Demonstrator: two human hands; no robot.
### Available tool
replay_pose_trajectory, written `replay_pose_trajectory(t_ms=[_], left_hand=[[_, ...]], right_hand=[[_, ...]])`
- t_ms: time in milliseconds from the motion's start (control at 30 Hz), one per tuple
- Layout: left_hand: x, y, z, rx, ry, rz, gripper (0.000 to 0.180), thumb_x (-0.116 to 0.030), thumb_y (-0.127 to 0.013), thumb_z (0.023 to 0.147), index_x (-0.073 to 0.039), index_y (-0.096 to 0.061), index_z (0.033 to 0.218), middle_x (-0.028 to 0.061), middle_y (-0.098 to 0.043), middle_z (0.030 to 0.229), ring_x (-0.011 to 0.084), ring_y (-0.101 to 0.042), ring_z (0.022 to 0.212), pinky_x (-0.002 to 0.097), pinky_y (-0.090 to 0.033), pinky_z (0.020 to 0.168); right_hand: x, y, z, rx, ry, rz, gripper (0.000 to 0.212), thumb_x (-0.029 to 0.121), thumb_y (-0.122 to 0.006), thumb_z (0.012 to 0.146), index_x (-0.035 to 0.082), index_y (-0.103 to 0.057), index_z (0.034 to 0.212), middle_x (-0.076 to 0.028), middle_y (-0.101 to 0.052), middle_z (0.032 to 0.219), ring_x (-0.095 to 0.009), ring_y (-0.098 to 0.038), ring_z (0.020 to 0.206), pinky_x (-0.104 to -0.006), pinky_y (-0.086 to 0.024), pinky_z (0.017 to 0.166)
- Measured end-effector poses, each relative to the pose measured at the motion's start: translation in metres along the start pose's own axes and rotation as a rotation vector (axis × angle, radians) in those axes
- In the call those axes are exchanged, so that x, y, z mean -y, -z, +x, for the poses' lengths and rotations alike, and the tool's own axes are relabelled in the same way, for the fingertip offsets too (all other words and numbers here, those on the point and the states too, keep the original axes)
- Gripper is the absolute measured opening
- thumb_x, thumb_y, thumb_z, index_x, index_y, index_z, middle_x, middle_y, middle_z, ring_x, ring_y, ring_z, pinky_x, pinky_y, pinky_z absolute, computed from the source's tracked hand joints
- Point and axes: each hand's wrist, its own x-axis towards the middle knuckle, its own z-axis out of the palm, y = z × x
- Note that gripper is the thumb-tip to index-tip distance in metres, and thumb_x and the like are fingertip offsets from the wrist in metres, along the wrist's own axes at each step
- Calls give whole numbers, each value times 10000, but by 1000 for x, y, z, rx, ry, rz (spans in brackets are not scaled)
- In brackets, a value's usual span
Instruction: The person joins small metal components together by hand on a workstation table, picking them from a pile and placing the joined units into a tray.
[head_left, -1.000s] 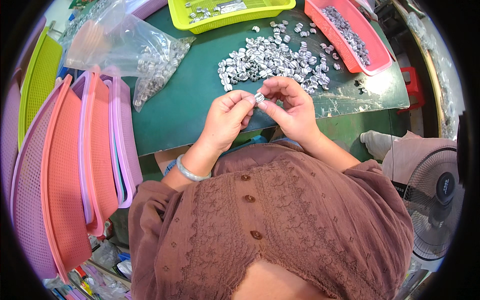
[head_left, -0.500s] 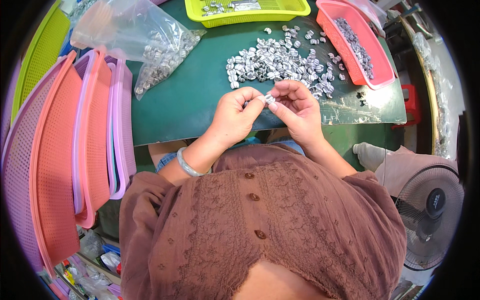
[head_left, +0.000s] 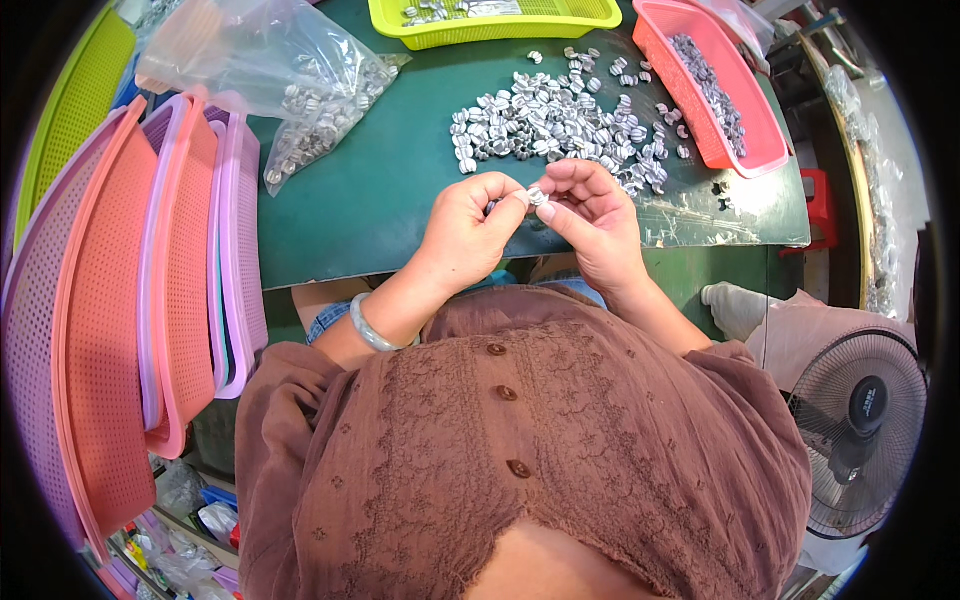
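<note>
A small silvery ribbed piece (head_left: pixel 537 197) sits between my fingertips, just above the near part of the green table. My left hand (head_left: pixel 466 222) pinches it from one side with thumb and forefinger. From the other side my right hand (head_left: pixel 600 222) grips it with thumb and forefinger, its other fingers loosely curled. Part of another piece seems to show behind the left fingers, mostly hidden. Beyond both hands spreads a loose pile of similar ribbed pieces (head_left: pixel 540 118) in a single heap with scattered ones around it.
On the green table (head_left: pixel 350 215) lie a clear bag (head_left: pixel 325 120) of pieces, a yellow-green basket (head_left: pixel 500 32) and a pink basket (head_left: pixel 720 150) holding smaller grey parts. Stacked pink and purple baskets (head_left: pixel 110 330) stand at my left. A fan (head_left: pixel 855 430) and red stool (head_left: pixel 820 208) are at right.
The whole view has shifted very slightly. Both hands keep the same pinch on the piece, with hardly any visible finger movement.
</note>
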Motion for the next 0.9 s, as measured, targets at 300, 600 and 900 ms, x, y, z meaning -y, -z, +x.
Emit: replay_pose_trajectory(t_ms=[300, 600, 900], left_hand=[[-5, -1, -2, 14, 48, -9, 166, -141, -536, 890, -20, -612, 806, -53, -530, 666, 10, -418, 580, 183, -342, 510], [-6, -1, -2, 36, 116, -174, 141, -139, -530, 899, -40, -612, 841, -55, -505, 664, 9, -400, 555, 160, -327, 495], [-5, 1, -3, 47, 229, -232, 127, -130, -527, 898, -48, -619, 865, -42, -519, 676, 18, -410, 548, 155, -330, 493]], right_hand=[[-2, 2, 0, 8, -10, 14, 286, -37, -619, 803, -4, -516, 1068, -77, -592, 956, -124, -577, 899, -254, -477, 841], [-2, 3, 0, 17, 1, 18, 306, -37, -614, 806, -19, -511, 1093, -83, -591, 974, -129, -576, 913, -255, -475, 842], [-2, 3, 0, 11, 79, -46, 301, -49, -613, 799, -11, -526, 1085, -61, -588, 960, -117, -566, 905, -241, -467, 815]])
